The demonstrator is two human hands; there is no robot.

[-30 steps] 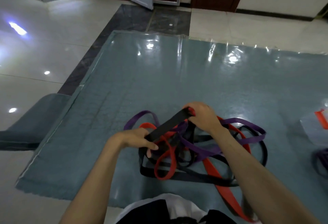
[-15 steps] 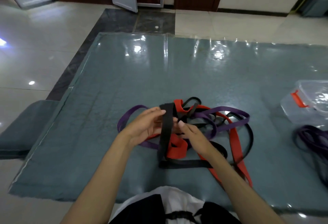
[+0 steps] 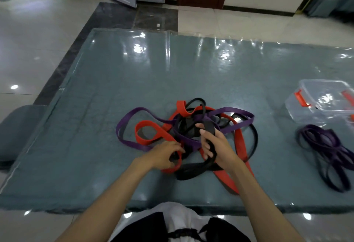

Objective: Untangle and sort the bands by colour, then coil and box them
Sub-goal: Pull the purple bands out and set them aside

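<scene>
A tangle of red, purple and black bands lies on the grey-blue mat [image 3: 107, 165] in front of me. A red band [image 3: 151, 133] loops out at the left, and a purple band [image 3: 130, 115] arcs around it. My right hand [image 3: 216, 146] grips a wide black band [image 3: 209, 128] that runs through its palm and down to a black loop [image 3: 189, 171] on the mat. My left hand [image 3: 164, 154] has its fingers curled into the bands at the pile's near edge, on a black strand beside a red one.
Several purple bands [image 3: 333, 149] lie sorted in a heap at the right. Behind them stands a clear plastic box [image 3: 323, 103] with red latches. Glossy tiled floor surrounds the mat; a grey cushion [image 3: 17, 126] sits at the left edge.
The black band, earlier held stretched above the pile between both hands, now hangs from my right hand. My left hand has dropped to the pile's near edge. The camera has turned right.
</scene>
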